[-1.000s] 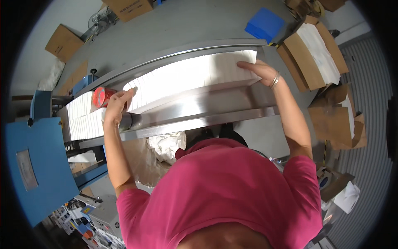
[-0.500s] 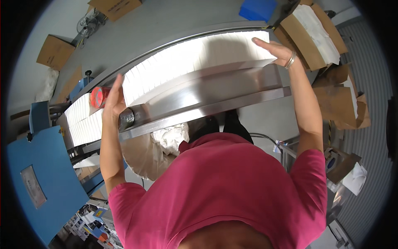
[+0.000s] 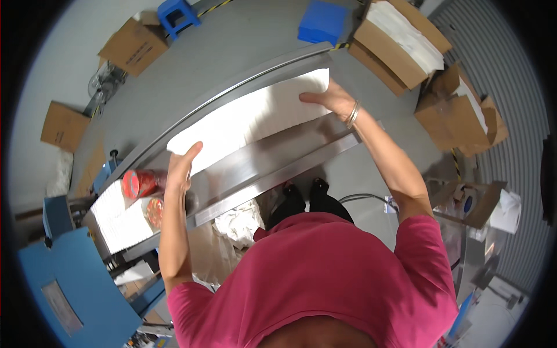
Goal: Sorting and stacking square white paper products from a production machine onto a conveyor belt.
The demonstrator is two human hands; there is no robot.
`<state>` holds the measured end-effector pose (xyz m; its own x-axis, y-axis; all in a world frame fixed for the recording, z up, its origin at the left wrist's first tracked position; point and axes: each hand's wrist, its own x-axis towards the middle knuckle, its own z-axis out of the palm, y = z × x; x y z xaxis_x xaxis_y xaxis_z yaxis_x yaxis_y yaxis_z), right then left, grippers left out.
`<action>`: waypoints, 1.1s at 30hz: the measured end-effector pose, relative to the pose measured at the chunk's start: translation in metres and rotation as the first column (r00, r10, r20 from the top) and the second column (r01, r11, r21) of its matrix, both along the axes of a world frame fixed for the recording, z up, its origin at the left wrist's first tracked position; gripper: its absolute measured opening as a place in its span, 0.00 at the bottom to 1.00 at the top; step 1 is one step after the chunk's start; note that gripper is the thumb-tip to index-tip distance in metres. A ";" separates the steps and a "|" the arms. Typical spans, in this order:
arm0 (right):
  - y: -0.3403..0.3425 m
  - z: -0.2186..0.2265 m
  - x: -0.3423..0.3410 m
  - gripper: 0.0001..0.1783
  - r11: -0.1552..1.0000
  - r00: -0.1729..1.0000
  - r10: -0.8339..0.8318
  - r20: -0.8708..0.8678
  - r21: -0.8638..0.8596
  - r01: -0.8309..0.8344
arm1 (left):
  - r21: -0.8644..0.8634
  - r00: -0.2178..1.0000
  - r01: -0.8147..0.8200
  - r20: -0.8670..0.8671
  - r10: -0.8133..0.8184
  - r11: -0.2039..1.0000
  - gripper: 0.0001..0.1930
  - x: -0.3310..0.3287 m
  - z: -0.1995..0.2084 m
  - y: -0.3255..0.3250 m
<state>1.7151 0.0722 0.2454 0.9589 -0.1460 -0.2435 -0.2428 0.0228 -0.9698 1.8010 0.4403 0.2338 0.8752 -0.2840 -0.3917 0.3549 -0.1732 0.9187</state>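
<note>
A long row of white folded paper sheets [image 3: 249,119] lies along a shiny metal trough [image 3: 255,159], its sheets packed side by side. My left hand [image 3: 183,165] presses against its left end, thumb over the near top edge. At the opposite end my right hand [image 3: 332,100] grips the row, thumb on top and the other fingers partly hidden behind it. Just left of my left hand, a red can-like cylinder [image 3: 139,184] and a second round piece with a red patterned end [image 3: 155,213] rest in the trough. Beyond them sits another white paper row [image 3: 119,223].
A blue machine panel [image 3: 75,284] stands at the lower left. Open cardboard boxes [image 3: 383,64] with white contents line the right side. A blue bin [image 3: 322,22] and a blue stool [image 3: 177,16] are on the far floor. Crumpled brown paper [image 3: 212,255] lies below the trough.
My hands have come closer together with the paper row between them, and the row looks shorter. The view has shifted, bringing the blue stool into sight.
</note>
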 end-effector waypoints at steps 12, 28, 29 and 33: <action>-0.070 0.042 -0.148 0.39 0.838 0.744 -0.282 0.606 -0.223 0.499 | -0.103 0.896 0.245 0.405 -0.184 0.964 0.31 -0.028 0.036 -0.103; -0.065 0.051 -0.616 0.51 -0.079 0.205 -0.777 0.595 -0.416 0.906 | -0.269 0.373 0.920 0.378 -0.848 0.285 0.31 -0.311 0.048 -0.413; -0.054 0.053 -0.637 0.51 -0.101 0.090 -0.824 0.559 -0.301 0.948 | -0.287 0.303 0.935 0.349 -0.887 0.207 0.30 -0.337 0.053 -0.427; -0.004 0.049 -0.712 0.48 -0.308 -0.173 -0.837 0.519 -0.186 0.933 | -0.257 0.083 0.966 0.362 -0.929 -0.013 0.32 -0.427 0.042 -0.492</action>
